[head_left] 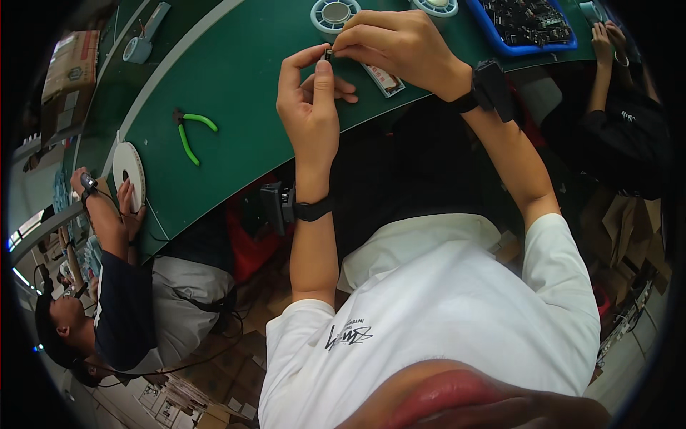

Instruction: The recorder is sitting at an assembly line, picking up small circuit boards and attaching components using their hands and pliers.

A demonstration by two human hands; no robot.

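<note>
My left hand pinches a small black electronic part between its thumb and index finger, over the green table. My right hand meets it from the right, thumb and fingers pressed together at the part's edge. Whatever sits between those right fingertips is too small to make out. Just beyond both hands stands a pale blue round holder with a grey disc in its middle. A flat white-edged pack lies beneath my right hand.
Green-handled cutters lie left of my hands. A blue tray of black parts stands at the far right, near a second round holder. At left, a co-worker's hand touches a white reel; another person's hands are at right.
</note>
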